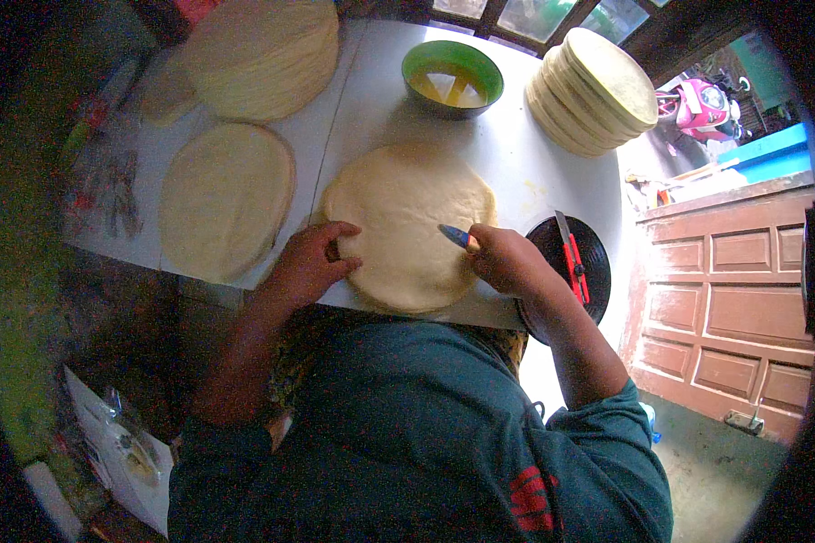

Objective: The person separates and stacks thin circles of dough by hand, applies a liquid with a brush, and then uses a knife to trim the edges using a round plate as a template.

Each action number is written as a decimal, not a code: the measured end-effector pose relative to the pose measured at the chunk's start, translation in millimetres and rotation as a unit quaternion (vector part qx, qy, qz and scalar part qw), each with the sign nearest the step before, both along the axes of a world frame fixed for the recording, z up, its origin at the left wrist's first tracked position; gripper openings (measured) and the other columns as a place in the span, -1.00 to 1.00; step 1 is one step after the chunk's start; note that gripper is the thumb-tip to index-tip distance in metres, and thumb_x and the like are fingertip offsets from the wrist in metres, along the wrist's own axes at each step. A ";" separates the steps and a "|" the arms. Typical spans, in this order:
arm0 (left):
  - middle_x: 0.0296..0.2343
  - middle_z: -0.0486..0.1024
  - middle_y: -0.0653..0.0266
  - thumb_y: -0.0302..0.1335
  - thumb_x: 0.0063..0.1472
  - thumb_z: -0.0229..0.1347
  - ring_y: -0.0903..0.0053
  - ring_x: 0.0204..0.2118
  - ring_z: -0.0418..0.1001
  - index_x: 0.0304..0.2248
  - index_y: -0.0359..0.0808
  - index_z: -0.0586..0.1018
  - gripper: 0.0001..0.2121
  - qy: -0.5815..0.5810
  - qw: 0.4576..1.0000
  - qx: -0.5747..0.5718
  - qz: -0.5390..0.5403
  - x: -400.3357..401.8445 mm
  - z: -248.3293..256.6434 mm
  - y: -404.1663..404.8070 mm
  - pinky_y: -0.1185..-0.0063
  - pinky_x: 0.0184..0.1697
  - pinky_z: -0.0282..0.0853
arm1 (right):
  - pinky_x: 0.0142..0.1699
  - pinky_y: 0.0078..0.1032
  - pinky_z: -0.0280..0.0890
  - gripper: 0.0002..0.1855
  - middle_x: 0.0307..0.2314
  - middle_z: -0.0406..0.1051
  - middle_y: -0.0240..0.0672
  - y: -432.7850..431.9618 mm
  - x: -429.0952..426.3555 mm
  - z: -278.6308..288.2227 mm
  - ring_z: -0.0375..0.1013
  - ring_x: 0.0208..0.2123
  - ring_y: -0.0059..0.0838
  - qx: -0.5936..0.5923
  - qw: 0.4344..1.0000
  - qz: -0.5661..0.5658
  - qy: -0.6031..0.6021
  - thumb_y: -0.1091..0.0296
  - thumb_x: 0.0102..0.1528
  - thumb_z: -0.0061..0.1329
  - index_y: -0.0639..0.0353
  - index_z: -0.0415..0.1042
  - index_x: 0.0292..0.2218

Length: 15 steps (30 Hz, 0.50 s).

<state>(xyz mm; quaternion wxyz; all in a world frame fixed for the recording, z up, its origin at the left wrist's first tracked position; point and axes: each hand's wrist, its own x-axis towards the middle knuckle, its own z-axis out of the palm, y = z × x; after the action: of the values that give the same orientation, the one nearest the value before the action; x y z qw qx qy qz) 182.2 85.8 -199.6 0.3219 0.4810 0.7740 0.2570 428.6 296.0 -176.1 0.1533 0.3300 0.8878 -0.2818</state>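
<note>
A round, pale sheet of dough or a stack of such sheets (407, 217) lies on the white tabletop in front of me. My left hand (319, 261) rests at its left edge, thumb and forefinger apart, with nothing seen between them. In my right hand (506, 261), over the right part of the dough, is a small tool with a blue pointed end (454, 235). My fingers hide the rest of it, so its exact kind is unclear. Beyond the dough stands a green bowl (413, 60) with yellowish liquid in it.
A red snap-off cutter (574, 265) lies on a black round plate or lid (594, 251) beside my right forearm. Stacked pale discs (591, 95) stand at the far right. More round sheets (227, 200) and a larger pile (265, 61) lie left. A brown panelled door (733, 292) is at right.
</note>
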 end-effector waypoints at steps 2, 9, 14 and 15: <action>-0.35 0.57 0.16 -0.36 0.08 0.30 0.43 -0.34 0.50 0.00 -0.18 0.53 -0.54 -0.024 0.999 -0.024 0.035 2.4 2.8 0.6 0.47 -0.17 0.45 | -0.16 -0.15 0.37 -0.75 -0.33 0.50 0.05 -4.7 0.3 6.3 0.50 -0.22 0.09 -0.002 0.999 -0.018 -0.032 0.33 0.10 0.04 0.15 0.42 -0.17; -0.40 0.56 0.24 -0.35 0.08 0.31 0.51 -0.38 0.48 -0.02 -0.22 0.54 -0.55 -0.112 0.990 -0.023 0.080 2.2 13.5 -5.1 0.51 -0.22 0.45 | -0.20 -0.20 0.38 -0.79 -0.39 0.50 0.06 -9.9 12.4 8.9 0.52 -0.28 0.05 -0.029 0.997 -0.031 0.057 0.33 0.10 0.05 0.20 0.44 -0.23; -0.37 0.55 0.22 -0.26 0.06 0.32 0.49 -0.37 0.49 -0.02 -0.24 0.54 -0.51 -0.066 0.995 -0.004 0.068 -3.6 2.1 -6.6 0.46 -0.23 0.47 | -0.15 -0.09 0.38 -0.78 -0.34 0.51 0.03 -4.5 16.5 -0.5 0.49 -0.21 0.13 -0.040 0.998 0.003 0.057 0.27 0.11 0.03 0.14 0.38 -0.24; -0.37 0.55 0.22 -0.26 0.06 0.32 0.49 -0.37 0.49 -0.02 -0.24 0.54 -0.51 -0.066 0.995 -0.005 0.069 -2.9 -1.4 -7.0 0.46 -0.23 0.47 | -0.15 -0.08 0.38 -0.78 -0.34 0.51 0.02 -7.2 12.6 6.0 0.49 -0.21 0.13 -0.021 1.000 0.001 0.021 0.27 0.10 0.03 0.14 0.38 -0.24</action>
<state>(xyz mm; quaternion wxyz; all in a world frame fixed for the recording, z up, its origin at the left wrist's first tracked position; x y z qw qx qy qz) 179.4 78.8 -200.9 0.3561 0.4071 0.7834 0.3061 441.2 288.9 -170.2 0.1415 0.3197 0.8850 -0.3075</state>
